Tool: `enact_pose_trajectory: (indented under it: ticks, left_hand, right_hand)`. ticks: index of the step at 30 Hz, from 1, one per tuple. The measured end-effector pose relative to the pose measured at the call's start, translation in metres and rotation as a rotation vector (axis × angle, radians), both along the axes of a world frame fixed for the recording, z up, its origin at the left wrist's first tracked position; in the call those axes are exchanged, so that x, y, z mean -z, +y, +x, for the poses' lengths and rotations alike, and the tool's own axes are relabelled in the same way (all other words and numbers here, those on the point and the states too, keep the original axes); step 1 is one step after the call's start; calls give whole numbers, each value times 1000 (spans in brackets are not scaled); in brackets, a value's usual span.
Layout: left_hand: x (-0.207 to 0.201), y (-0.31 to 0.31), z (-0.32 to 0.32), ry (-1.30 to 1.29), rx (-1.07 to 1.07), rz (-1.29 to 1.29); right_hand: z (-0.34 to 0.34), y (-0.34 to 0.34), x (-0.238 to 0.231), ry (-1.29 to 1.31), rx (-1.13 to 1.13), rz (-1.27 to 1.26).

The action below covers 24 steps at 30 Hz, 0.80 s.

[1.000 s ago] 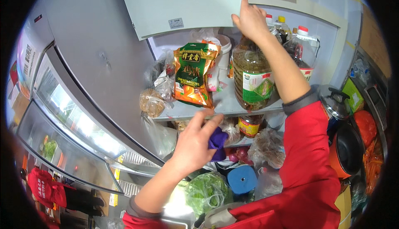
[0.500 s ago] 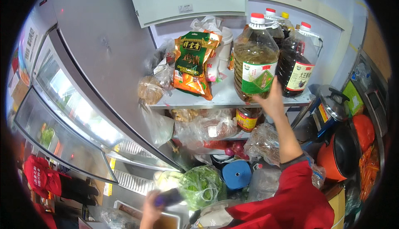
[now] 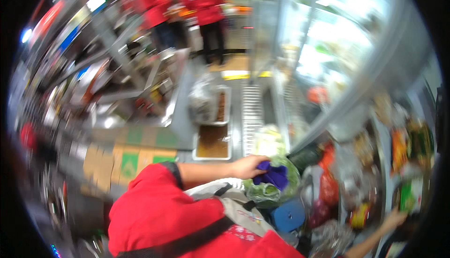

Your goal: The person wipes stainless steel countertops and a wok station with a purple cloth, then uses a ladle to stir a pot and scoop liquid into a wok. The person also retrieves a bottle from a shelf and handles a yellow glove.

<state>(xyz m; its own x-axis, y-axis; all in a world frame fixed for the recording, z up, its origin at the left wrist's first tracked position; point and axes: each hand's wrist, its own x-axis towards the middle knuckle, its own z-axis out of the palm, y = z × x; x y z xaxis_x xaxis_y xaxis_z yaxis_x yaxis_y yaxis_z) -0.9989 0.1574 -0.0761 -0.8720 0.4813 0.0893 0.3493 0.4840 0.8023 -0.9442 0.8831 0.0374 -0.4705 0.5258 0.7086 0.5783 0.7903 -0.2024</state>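
My left hand (image 3: pixel 247 166) grips a bunched purple cloth (image 3: pixel 274 176). The cloth hangs over a clear bag of leafy greens (image 3: pixel 262 194). At the lower right, my right hand (image 3: pixel 394 219) is by the lower part of a large oil jug with a green and white label (image 3: pixel 411 196), which stands on a shelf. Motion blurs its fingers, so I cannot make out whether they press on the jug. A blue box-like thing with a small hole (image 3: pixel 288 215) sits just below the greens.
Glass-doored fridge (image 3: pixel 347 37) stands lit at the upper right. White trays (image 3: pixel 213 157), one with brown liquid, lie on the floor beside a metal table (image 3: pixel 176 103). Cardboard boxes (image 3: pixel 126 162) are at left. Two people in red (image 3: pixel 202 0) stand at the far end.
My view has swung left, so the shelf and jug now lie at the right edge. The trays and co-workers have come into the middle. The purple cloth stays in my left hand.
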Motion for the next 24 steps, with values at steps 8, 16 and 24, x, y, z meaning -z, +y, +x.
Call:
enact_pose_trajectory:
  ticks: [8,16,24]
  left_hand:
    - [24,-134,129,-534,-718,654]
    - [30,-351,310,-296,-804,882]
    - [62,-505,530,-121,-1315,774]
  right_hand:
    - [4,-437,171,-57,-1129,-1094]
    - [131,-896,137,-916,-2087,-448]
    - [237,-1151,153,-1473,-2296,-562]
